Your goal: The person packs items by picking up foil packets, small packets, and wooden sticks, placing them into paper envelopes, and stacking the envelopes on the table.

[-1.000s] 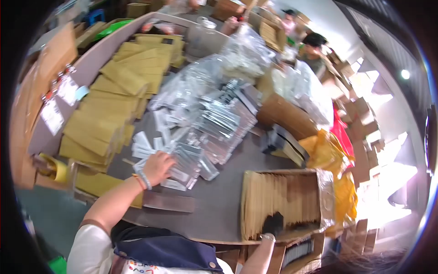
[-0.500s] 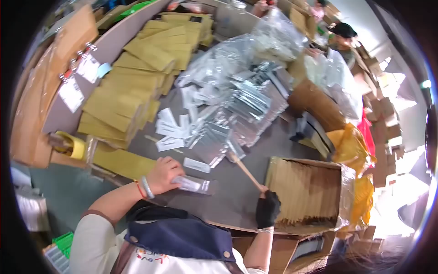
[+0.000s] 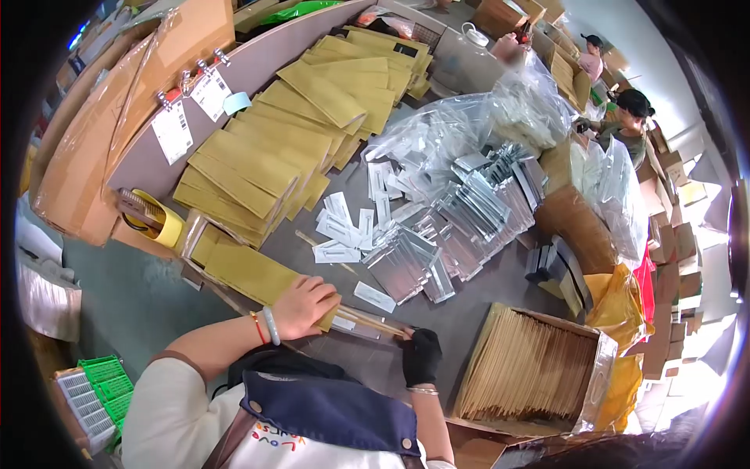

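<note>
My left hand (image 3: 306, 309), with a bracelet and a red cord at its wrist, is closed over the near end of a long yellow-brown paper envelope (image 3: 248, 273) at the table's front edge. My right hand (image 3: 423, 353), in a black glove with bare fingertips, pinches the end of thin light-brown wooden-looking sticks (image 3: 372, 320). The sticks stretch across toward my left hand, where their far end is hidden. Under them a flat clear packet (image 3: 355, 331) shows in part. Just behind lies a white printed slip (image 3: 375, 297).
Silver packets (image 3: 406, 262) and white slips (image 3: 338, 227) cover the middle of the table. Stacked yellow-brown envelopes (image 3: 250, 156) lie at left beside a yellow tape roll (image 3: 160, 223). An open box (image 3: 605, 363) holds many thin brown pieces. A co-worker (image 3: 629, 121) is at far right.
My right hand has come left and nearer with the stick-like piece, away from the silver packets. My left hand was on a clear packet and now grips the envelope. The view has shifted.
</note>
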### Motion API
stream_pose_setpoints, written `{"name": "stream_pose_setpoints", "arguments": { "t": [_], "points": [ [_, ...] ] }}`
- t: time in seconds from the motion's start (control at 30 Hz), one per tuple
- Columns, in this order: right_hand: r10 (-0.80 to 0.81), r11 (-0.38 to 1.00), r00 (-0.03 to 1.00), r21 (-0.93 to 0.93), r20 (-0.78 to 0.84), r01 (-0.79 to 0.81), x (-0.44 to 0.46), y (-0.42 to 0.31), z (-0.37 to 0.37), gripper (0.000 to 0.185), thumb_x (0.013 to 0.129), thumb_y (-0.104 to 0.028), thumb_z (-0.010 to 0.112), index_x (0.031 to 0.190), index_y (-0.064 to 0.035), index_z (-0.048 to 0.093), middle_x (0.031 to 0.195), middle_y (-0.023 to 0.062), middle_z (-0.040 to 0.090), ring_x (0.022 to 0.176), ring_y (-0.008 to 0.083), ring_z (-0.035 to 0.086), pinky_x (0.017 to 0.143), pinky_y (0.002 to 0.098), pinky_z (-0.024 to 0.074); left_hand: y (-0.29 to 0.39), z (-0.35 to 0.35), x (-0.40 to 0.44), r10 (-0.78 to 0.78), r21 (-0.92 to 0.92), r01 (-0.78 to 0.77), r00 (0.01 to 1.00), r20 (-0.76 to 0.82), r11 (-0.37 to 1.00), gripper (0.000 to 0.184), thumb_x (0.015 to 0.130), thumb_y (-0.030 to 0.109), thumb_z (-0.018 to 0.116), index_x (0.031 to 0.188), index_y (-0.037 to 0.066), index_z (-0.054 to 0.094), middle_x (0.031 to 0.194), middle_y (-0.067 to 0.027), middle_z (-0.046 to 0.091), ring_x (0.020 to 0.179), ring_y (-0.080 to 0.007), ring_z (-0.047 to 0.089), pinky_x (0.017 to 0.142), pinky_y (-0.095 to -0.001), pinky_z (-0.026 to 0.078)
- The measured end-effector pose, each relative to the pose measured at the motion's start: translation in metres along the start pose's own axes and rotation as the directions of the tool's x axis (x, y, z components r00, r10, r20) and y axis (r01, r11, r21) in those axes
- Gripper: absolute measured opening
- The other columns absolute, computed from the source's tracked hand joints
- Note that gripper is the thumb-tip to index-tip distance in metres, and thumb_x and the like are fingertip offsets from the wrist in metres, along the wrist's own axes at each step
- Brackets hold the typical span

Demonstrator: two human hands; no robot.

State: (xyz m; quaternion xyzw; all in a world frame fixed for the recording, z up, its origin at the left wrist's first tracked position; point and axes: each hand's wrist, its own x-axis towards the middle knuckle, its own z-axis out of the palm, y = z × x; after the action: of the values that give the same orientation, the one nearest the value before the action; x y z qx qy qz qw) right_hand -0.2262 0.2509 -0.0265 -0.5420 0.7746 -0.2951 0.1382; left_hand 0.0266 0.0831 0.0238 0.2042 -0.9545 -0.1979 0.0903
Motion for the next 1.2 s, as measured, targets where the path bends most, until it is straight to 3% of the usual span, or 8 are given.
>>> {"name": "stream_pose_setpoints", "arguments": {
  "t": [0.23,0.33,0.4,0.53,0.57,0.67,0.77,1.2],
  "points": [
    [-0.095,0.868,0.995,0.49,0.003,0.081,0.015,-0.079,0.04,0.042,0.078,-0.017,0.075,0.115,-0.0092,0.059,0.1,0.0115,0.062,0.089,0.0321,0.063,0.077,0.0373,0.0517,0.007,0.01,0.019,0.066,0.071,-0.065,0.998,-0.001,0.995,0.071,0.058,0.025,0.081,0.125,0.019,0.057,0.12,-0.0086,0.053,0.11,-0.0282,0.049,0.092,-0.0422,0.04],
    [-0.241,0.927,0.963,-0.266,0.119,0.265,0.025,-0.082,0.001,0.06,0.066,-0.039,0.082,0.114,-0.012,0.058,0.105,0.0078,0.061,0.1,0.0257,0.058,0.088,0.0421,0.041,0.006,0.008,0.022,0.159,0.157,-0.157,0.987,-0.001,0.975,0.045,0.068,0.022,0.073,0.112,0.028,0.064,0.114,-0.01,0.054,0.104,-0.0298,0.051,0.087,-0.0414,0.042],
    [-0.193,0.936,0.954,-0.249,0.227,0.249,0.026,-0.077,-0.006,0.061,0.064,-0.041,0.082,0.112,-0.0126,0.058,0.104,0.0074,0.061,0.101,0.0251,0.056,0.089,0.0422,0.0385,0.012,-0.011,0.032,0.156,0.076,-0.185,0.945,0.287,0.98,0.025,0.071,0.021,0.068,0.096,0.023,0.067,0.104,-0.0093,0.054,0.096,-0.0288,0.052,0.08,-0.0419,0.044],
    [-0.113,0.952,0.981,-0.263,0.16,0.153,0.027,-0.061,-0.026,0.058,0.062,-0.04,0.082,0.108,-0.0133,0.059,0.102,0.0063,0.061,0.099,0.0266,0.056,0.087,0.043,0.0368,-0.027,-0.074,0.044,0.263,0.117,-0.261,0.965,-0.006,0.958,0.006,0.066,0.013,0.062,0.071,0.012,0.06,0.087,-0.0082,0.053,0.079,-0.0278,0.053,0.07,-0.0431,0.044],
    [-0.086,0.961,0.993,-0.255,0.085,0.105,0.027,-0.063,-0.034,0.058,0.062,-0.039,0.083,0.107,-0.0128,0.06,0.101,0.0062,0.061,0.096,0.028,0.056,0.087,0.0428,0.0367,-0.053,-0.08,0.048,0.228,-0.015,-0.23,0.969,-0.09,0.973,0.008,0.064,0.009,0.064,0.071,0.008,0.06,0.091,-0.01,0.053,0.083,-0.0294,0.053,0.073,-0.0452,0.045],
    [-0.081,0.964,0.996,-0.253,0.036,0.088,0.023,-0.06,-0.039,0.058,0.061,-0.041,0.083,0.106,-0.0123,0.06,0.097,0.0058,0.061,0.093,0.028,0.057,0.087,0.0429,0.0365,-0.074,-0.105,0.033,0.055,0.496,0.115,0.947,-0.316,0.861,0.03,0.063,0.01,0.071,0.093,0.01,0.068,0.116,-0.0147,0.054,0.108,-0.0335,0.051,0.092,-0.0433,0.043],
    [-0.069,0.956,0.994,-0.279,0.083,0.09,0.017,-0.071,-0.037,0.058,0.061,-0.041,0.082,0.105,-0.0124,0.059,0.096,0.0054,0.061,0.093,0.0272,0.057,0.087,0.0428,0.0362,-0.046,-0.029,0.001,-0.289,-0.063,0.285,0.892,-0.348,0.957,0.058,0.062,0.029,0.082,0.113,0.009,0.063,0.125,-0.015,0.05,0.118,-0.0365,0.044,0.1,-0.053,0.034],
    [-0.219,0.931,0.93,-0.221,0.295,0.29,0.025,-0.088,-0.006,0.059,0.064,-0.048,0.078,0.106,-0.0115,0.058,0.092,0.0059,0.06,0.093,0.0271,0.057,0.083,0.0438,0.0366,-0.028,0.028,-0.023,-0.549,-0.27,0.497,0.817,-0.177,0.825,0.092,0.062,0.046,0.084,0.134,0.002,0.047,0.141,-0.0198,0.039,0.135,-0.0402,0.029,0.109,-0.0614,0.017]
  ]
}}
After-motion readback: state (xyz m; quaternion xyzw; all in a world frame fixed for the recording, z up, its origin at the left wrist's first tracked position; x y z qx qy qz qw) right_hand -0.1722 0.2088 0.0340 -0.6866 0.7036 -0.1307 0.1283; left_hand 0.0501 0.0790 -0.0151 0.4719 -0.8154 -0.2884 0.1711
